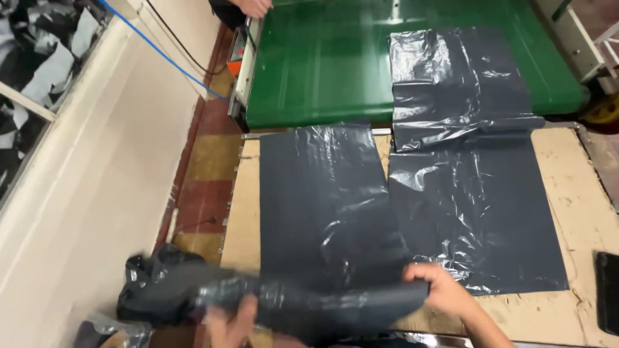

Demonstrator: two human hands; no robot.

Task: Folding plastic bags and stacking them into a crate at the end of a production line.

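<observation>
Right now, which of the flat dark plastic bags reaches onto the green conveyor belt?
The right-hand bag: its far end lies wrinkled on the green belt. The left-hand bag stops at the belt's edge, lying on the board.

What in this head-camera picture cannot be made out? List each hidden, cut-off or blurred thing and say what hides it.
1. Left hand: motion-blurred and partly cut by the bottom edge; its grip on the folded dark bag is unclear.
2. Right hand: fingertips hidden under that bag.
3. Another person's hand: cut off by the top edge.
4. Black flat object: cut by the right edge, kind unclear.
5. Orange box beside the green belt: too small to read.
</observation>
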